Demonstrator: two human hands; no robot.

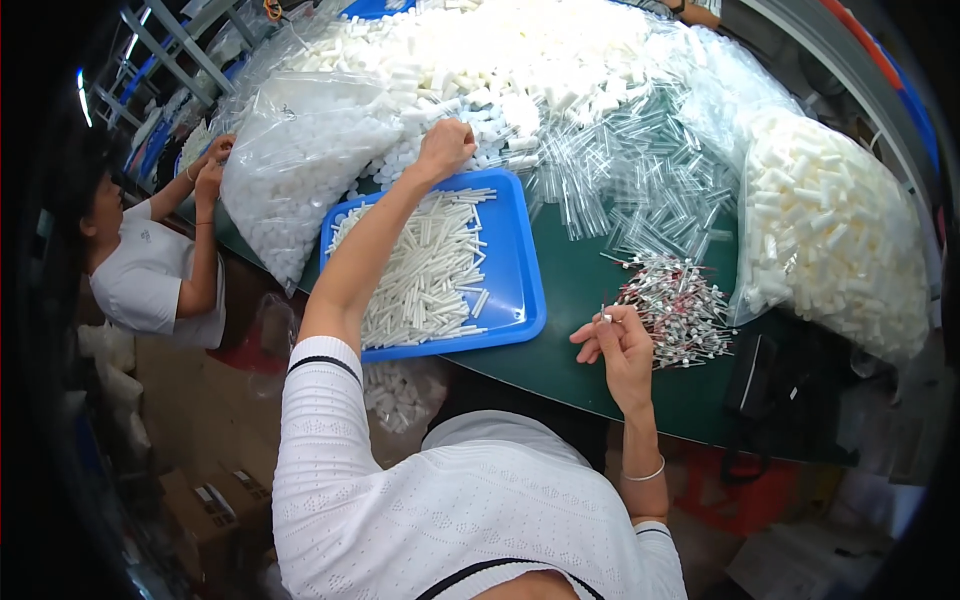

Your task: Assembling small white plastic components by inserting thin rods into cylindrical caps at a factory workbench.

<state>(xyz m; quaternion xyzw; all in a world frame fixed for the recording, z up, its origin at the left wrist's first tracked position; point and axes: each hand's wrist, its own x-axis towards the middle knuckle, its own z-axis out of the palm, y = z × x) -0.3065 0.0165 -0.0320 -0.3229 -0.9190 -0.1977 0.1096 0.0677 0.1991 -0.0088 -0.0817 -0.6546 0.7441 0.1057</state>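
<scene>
My left hand point(447, 150) reaches past the far edge of the blue tray point(533, 290), over a heap of small white caps point(487, 128). Its fingers are curled closed, and what they hold, if anything, is hidden. Inside the tray lie many thin white tubes point(425, 262). My right hand point(624, 350) is raised at the near table edge, pinching a small white-and-silver part point(606, 316) between thumb and forefinger. Right beside it is a pile of similar small parts with silver-white heads and reddish stems point(680, 312).
Clear plastic tubes point(640, 170) are heaped on the green table point(570, 290). A bag of white caps point(300, 150) stands left, a bag of white cylinders point(830, 230) right, with more cylinders point(470, 50) behind. A black box point(750, 375) sits at right. Another person point(160, 260) works at left.
</scene>
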